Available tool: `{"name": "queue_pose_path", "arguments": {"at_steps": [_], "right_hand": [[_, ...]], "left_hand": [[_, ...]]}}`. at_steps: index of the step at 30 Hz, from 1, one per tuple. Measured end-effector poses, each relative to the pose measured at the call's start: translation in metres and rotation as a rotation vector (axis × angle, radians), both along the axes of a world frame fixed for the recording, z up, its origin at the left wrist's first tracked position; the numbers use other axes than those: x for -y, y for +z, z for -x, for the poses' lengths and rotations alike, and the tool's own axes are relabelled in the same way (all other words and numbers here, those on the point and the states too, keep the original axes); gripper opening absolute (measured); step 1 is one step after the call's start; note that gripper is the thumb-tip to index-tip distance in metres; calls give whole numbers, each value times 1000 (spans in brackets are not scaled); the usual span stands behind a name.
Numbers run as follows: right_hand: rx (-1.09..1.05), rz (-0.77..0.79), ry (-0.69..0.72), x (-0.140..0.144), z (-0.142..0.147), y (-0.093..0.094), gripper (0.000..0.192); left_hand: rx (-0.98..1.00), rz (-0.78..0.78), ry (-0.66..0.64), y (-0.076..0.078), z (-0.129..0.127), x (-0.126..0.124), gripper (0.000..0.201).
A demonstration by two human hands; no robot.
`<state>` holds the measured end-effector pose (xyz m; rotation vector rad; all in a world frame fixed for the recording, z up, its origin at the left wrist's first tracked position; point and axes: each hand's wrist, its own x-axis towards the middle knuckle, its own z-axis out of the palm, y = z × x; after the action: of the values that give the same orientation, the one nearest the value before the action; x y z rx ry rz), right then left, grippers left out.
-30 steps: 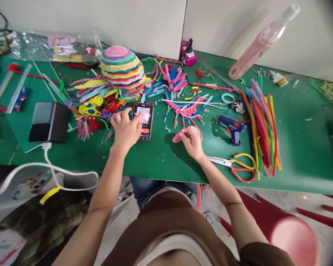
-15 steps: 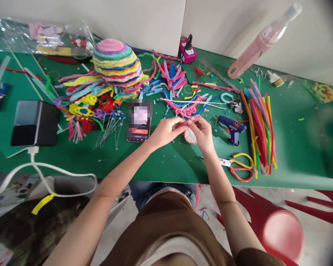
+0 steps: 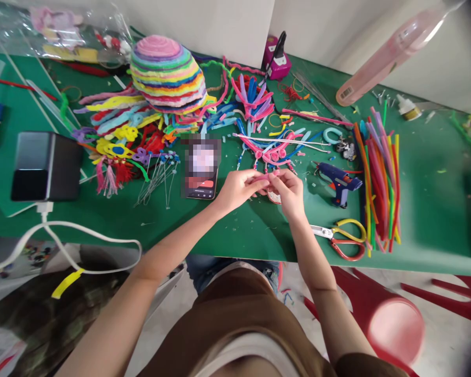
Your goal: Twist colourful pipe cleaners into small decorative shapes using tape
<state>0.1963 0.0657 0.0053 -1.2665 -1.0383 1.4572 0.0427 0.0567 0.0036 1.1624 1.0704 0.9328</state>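
**A small pink piece in hand, a heap of finished shapes behind it**

We see both hands meeting just right of the frame's centre. The left hand (image 3: 240,189) and the right hand (image 3: 288,192) each pinch one end of a short pink pipe-cleaner piece (image 3: 264,178) between thumb and fingertips, held just above the green table (image 3: 227,230). Directly beneath the right hand lies a small round reel (image 3: 273,197), partly hidden, so we cannot tell what it carries.

Judging how far the work stands: a good deal looks made already. In the upper centre a striped dome hat (image 3: 168,74) sits on a spread of bent, coloured shapes, and just above the hands lies a cluster of pink curled pieces (image 3: 272,153) with small beaded stems. We take the piece in hand for one more of these, not yet shaped; whether it is being bent, twisted or only straightened we cannot tell from this view.

Plenty of stock is left. A bundle of straight pipe cleaners (image 3: 379,178) lies at the right, untouched, with the blue glue gun (image 3: 339,180) just left of it and the scissors (image 3: 343,238) below, near the table's front edge. A phone (image 3: 200,166) lies left of the hands, its screen lit. At far left a dark box (image 3: 43,166) stands with a white cable (image 3: 63,241) trailing off the table edge. A pink bottle (image 3: 392,50) leans in the upper right.
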Motion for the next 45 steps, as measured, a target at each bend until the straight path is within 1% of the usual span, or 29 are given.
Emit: {"name": "queue_pose_path", "arguments": {"at_steps": [3,9,11,15,18,20,22,23,26,27,29,31,33,37,42,44,45], "right_hand": [[27,-7,43,1,-1,1,35],[42,39,141,-3,-9,3,36],[51,19,140,-4,-12,4,37],[112,-79,102,-4,-11,6,38],[151,-144,64,-1,-9,5,37],[177,-178,62,0,-9,2,34],[250,-253,62,1,-10,0,28],[311,-323,55,1,-11,-2,25],[502,-595,10,0,-16,-3,19],[539,-666,22,-1,-18,-2,18],[553,-727,113,-2,-22,-1,16],[523,-706,229,-3,-25,1,13],[476,-669,262,-3,-27,1,9],[440,-627,227,-2,-27,0,7],[495,-630,150,-3,-25,-1,10],[516,-629,121,-3,-24,-2,10],[519,-633,115,-3,-24,-2,10]], "left_hand": [[-44,-38,4,0,1,0,46],[-171,-112,30,0,7,-3,44],[-202,-121,15,-1,9,-4,45],[-245,-131,-33,-2,9,-5,47],[-294,-156,-70,0,9,-6,44],[-318,-177,-78,3,10,-6,42],[-320,-174,-99,6,10,-6,42],[-312,-163,-119,8,11,-6,41],[-265,-123,-195,10,13,-7,40],[-249,-109,-229,10,15,-7,40],[-225,-80,-301,11,18,-9,39],[-221,-59,-331,13,21,-10,38],[-229,-36,-316,16,25,-11,39],[-194,32,-303,19,30,-12,49],[36,151,-202,12,29,-14,71],[87,197,-211,10,28,-15,75],[90,200,-218,9,27,-15,73]]}}
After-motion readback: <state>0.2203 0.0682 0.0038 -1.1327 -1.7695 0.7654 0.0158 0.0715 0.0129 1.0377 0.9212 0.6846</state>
